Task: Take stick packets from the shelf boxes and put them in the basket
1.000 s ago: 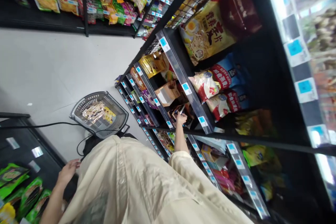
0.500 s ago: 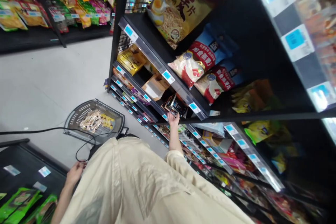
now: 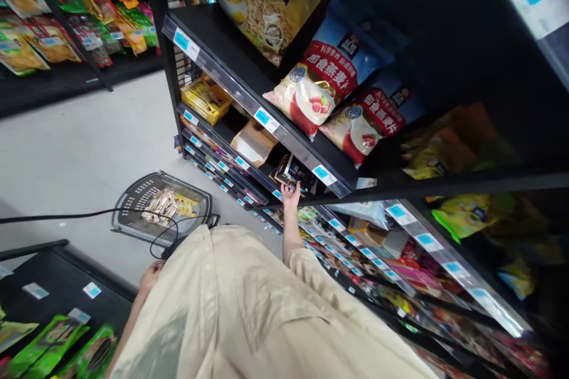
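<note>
Reaching: right hand [image 3: 291, 194], arm outstretched, fingers spread at dark packets [image 3: 297, 170] | left hand [image 3: 150, 276] hanging low, fingers unclear

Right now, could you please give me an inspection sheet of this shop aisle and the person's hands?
Surface: pale grey smooth floor, with the basket standing on it.
Job's things: small dark glossy packets on a lower tier of the black metal shelving rack.
Clutter: grey perforated plastic basket holding gold and yellow packets; brown cardboard box.
Grippers: right hand open, fingers up at the dark packets; left hand low, partly hidden by the beige shirt.
Cables: thin black cable crosses the floor and loops by the basket.
Surroundings: red-and-blue oat bags; green packets.
</note>
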`<state>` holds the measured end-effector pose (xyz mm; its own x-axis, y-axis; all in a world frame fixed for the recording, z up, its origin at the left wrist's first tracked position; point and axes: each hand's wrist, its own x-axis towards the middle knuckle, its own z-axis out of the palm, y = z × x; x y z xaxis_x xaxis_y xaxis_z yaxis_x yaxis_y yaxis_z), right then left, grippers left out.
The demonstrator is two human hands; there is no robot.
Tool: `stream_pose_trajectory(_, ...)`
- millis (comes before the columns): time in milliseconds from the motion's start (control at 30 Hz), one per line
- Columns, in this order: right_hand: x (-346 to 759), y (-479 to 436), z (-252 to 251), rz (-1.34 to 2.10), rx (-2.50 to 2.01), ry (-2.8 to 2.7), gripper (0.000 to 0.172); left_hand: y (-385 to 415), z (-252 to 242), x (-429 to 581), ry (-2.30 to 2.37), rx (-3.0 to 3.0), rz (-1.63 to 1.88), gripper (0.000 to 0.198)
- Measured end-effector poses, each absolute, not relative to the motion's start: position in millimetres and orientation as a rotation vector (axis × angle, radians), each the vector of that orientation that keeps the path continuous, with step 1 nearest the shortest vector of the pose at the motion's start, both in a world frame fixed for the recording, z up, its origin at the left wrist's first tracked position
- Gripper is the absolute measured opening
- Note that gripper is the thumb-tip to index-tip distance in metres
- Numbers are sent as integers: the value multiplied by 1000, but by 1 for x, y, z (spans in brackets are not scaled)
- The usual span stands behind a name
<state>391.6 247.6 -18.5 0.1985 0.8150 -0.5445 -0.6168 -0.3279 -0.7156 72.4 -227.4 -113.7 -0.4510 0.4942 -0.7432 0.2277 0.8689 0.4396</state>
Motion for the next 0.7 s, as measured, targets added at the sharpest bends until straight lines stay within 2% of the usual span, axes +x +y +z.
stream_pose_trajectory(167, 396, 249, -13, 1506, -1210, -244, 13, -223, -108, 94, 2054, 327, 326, 13)
stream_pose_trajectory(467, 399, 217, 2, 1588, -1191, -459, 23, -277, -86, 141, 2106, -3, 444, 15)
stream_pose_trajectory(700, 363, 147, 17, 1757, -1195, -472, 25, -286, -75, 120, 2056, 126, 394, 10)
